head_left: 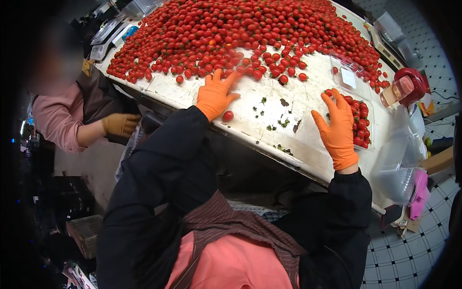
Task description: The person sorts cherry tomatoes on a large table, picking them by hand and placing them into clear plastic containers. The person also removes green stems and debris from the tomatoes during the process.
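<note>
Currently, the orange-gloved left hand (pixel 215 96), fingers spread wide, is at the near fringe of the cherry tomato heap (pixel 250 24) across the upper centre of the frame. Right of centre, the orange-gloved right hand (pixel 337 132), thumb and fingers wide apart, is at the left side of a tomato-filled clear plastic punnet (pixel 372 129); contact cannot be determined.

- A fisheye camera on the wearer's head, left of a pair, looks down and forward over a white worktable (pixel 308 91).
- The left hand (pixel 214 98) and right hand (pixel 337 135) appear close, near mid-frame.
- Tiled floor (pixel 409 250) bends toward the rim; the dark far left is hard to read.
</note>
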Motion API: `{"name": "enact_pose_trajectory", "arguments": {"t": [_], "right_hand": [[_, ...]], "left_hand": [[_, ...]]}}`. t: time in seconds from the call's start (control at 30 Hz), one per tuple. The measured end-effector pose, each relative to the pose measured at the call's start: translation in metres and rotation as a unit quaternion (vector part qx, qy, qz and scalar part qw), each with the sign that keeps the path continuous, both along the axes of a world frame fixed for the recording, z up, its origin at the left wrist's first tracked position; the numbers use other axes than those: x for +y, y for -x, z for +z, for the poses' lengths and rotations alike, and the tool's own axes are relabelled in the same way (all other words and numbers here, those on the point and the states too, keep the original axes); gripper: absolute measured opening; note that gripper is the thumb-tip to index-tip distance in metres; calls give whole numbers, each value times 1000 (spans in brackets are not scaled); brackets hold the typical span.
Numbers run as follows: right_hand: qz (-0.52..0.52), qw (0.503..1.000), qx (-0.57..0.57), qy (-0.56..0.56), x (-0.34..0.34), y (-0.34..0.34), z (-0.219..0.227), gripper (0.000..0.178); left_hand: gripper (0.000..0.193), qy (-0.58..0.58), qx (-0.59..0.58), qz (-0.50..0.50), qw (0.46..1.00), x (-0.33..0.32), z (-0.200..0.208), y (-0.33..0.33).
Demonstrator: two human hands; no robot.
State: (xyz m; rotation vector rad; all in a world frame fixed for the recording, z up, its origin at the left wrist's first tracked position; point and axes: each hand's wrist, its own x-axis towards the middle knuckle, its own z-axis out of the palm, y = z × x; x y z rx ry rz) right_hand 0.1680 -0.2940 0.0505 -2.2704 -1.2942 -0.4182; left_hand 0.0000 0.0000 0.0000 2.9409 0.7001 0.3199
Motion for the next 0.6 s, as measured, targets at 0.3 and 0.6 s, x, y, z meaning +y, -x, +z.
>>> {"name": "enact_pose_trajectory", "arguments": {"t": [0.3, 0.6], "right_hand": [[-2, 1000, -9, -13, -12, 7, -21, 48], [18, 999, 2, -36, -13, 29, -21, 43]], "left_hand": [[45, -75, -33, -6, 997, -7, -10, -26], [26, -45, -29, 1, 999, -8, -20, -35]]}}
